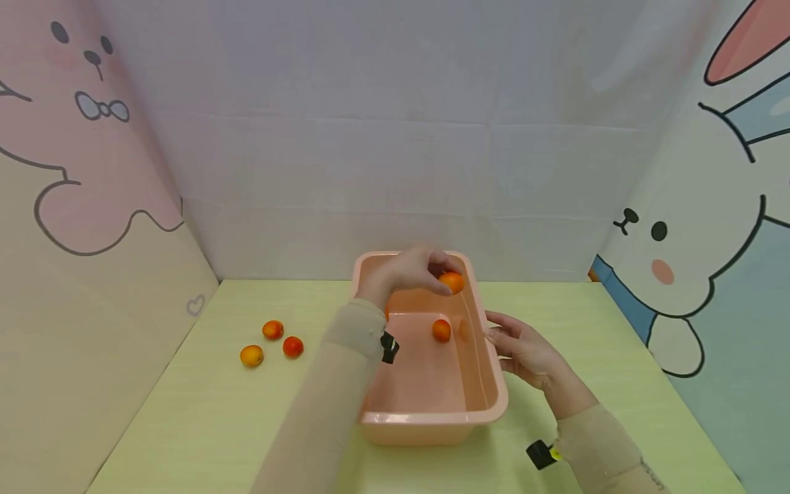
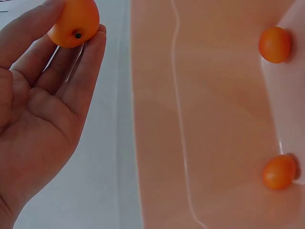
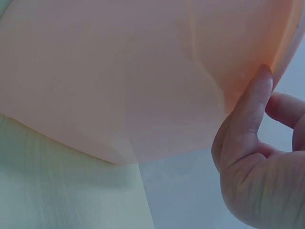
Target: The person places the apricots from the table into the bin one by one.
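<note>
My left hand point(image 1: 404, 271) reaches over the far part of a peach-pink plastic tub point(image 1: 432, 417). Between thumb and fingertips it pinches a small orange fruit point(image 1: 452, 282), whose dark stem end point(image 2: 77, 35) shows in the left wrist view. Down in the tub lies a second orange fruit point(image 1: 441, 331); a third orange fruit point(image 2: 279, 171) is mostly covered by the left wrist in the head view. At the tub's right side, my right hand point(image 1: 524, 346) holds the rim, its fingertips point(image 3: 263, 71) against the outer wall just under the lip.
Left of the tub, a yellow-orange fruit point(image 1: 252, 355), an orange-red fruit point(image 1: 273, 330) and a red fruit point(image 1: 293, 347) lie on the pale green table point(image 1: 185, 425). A white sheet point(image 1: 370, 171) hangs behind, with cartoon-printed panels point(image 1: 679, 274) at both sides.
</note>
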{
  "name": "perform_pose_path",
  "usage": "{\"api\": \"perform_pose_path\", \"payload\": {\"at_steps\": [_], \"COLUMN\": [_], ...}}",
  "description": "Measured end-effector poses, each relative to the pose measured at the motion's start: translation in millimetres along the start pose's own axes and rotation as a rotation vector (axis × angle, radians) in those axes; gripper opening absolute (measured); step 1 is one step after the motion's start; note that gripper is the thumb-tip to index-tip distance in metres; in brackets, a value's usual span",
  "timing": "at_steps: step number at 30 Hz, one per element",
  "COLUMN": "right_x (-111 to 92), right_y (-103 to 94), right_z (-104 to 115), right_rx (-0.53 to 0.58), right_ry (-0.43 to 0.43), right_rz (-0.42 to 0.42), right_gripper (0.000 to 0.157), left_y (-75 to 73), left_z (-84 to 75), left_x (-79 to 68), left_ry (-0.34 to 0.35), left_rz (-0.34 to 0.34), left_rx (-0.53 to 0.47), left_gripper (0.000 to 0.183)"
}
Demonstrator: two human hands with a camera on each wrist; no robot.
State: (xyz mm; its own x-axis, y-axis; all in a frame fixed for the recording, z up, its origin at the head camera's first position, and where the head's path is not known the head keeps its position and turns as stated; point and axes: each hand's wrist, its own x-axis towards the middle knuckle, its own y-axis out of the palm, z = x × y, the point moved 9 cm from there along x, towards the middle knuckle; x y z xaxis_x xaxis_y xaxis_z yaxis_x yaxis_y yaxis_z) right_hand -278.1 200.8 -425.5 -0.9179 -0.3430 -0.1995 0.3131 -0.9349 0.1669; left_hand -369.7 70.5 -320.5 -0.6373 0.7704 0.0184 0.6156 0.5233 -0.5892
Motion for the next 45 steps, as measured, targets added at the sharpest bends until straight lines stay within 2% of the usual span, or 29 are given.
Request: {"api": "perform_pose_path", "payload": {"at_steps": [7, 15, 24, 31, 41, 45], "right_x": [-0.1, 0.4, -0.2, -0.8, -0.8, -1.1], "right_y": [1.0, 0.3, 0.4, 3.3, 3.8, 3.1], "right_z": [0.7, -0.1, -0.4, 0.8, -0.4, 0.2], "right_rx": [0.021, 0.015, 0.022, 0.038, 0.041, 0.038], "right_ry": [-0.016, -0.015, -0.003, -0.018, -0.019, -0.024], "right_rz": [0.011, -0.008, -0.021, 0.001, 0.007, 0.009], "right_gripper": [0.060, 0.062, 0.061, 0.060, 0.060, 0.060], "left_y": [9.3, 19.0, 33.3, 43.2, 52.6, 54.6], "left_z": [42.8, 64.7, 69.8, 79.8, 81.2, 78.9], "left_x": [3.9, 4.6, 9.2, 8.5, 4.6, 5.1], "left_ry": [-0.113, -0.182, -0.168, -0.212, -0.277, -0.271], "left_rz": [-0.020, -0.011, 0.068, 0.119, 0.187, 0.204], "left_rx": [-0.066, -0.163, -0.094, -0.032, 0.006, 0.020], "left_gripper": [0.033, 0.035, 0.037, 0.035, 0.030, 0.031]}}
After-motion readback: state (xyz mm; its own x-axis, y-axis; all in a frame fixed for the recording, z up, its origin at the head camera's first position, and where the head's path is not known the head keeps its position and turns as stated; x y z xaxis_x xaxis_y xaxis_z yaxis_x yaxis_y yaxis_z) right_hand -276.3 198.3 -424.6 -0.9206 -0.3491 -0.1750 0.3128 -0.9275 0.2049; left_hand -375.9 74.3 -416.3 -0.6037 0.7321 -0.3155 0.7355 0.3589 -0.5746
